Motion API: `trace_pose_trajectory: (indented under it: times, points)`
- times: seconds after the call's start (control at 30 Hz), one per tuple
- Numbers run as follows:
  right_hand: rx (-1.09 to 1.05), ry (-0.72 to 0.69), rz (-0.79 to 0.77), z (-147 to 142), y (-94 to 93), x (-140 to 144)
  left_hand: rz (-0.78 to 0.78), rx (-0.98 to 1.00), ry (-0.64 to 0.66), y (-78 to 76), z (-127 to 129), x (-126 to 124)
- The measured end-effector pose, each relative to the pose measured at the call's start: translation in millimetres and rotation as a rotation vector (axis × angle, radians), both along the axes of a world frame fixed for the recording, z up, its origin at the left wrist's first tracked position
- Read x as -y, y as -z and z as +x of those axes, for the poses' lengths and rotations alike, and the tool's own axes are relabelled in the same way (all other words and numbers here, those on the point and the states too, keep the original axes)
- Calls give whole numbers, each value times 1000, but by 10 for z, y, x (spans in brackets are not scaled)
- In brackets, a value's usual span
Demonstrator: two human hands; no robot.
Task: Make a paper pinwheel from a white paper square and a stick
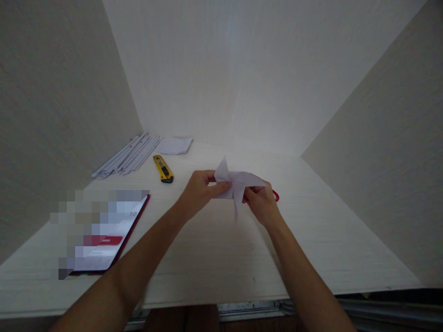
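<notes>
Both hands pinch one folded white paper shape [235, 184] — thin, creased, with pointed flaps — held just above the pale wood-grain table [214, 249]. Left hand [199, 191] grips its near edge with curled fingers; right hand [261, 203] closes on the other side. Beyond the left hand lie a yellow utility knife [163, 168] and rolled paper sticks [126, 156].

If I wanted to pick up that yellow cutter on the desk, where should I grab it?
Probably around the middle of the yellow utility knife, from above, fingers on its two long sides. It lies flat on the desk, long and narrow, with its dark end nearer the person. Bare desk on both sides leaves room, and a mid-body grip keeps clear of either end.
</notes>
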State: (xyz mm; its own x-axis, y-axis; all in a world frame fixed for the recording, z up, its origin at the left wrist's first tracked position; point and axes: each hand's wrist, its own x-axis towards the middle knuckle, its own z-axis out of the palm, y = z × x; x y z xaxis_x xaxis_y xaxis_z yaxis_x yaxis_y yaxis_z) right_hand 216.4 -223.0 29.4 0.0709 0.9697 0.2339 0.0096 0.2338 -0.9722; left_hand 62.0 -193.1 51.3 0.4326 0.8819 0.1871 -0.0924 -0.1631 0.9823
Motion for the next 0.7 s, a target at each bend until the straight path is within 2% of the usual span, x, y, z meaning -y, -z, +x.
trace_pose_trajectory:
  times: [0.17,0.3,0.47,0.7]
  points:
    - [-30,-40,26,-17,7,-4,-12,39,23,-2,-15,-8]
    - [-74,-46,26,-38,27,-1,133,30,-14,-10,-17,0]
    - [-117,-56,-37,-63,26,4,360,-75,-50,-46,-18,15]
    - [-121,-49,-51,-80,-2,12,411,-177,-125,-47,-35,10]
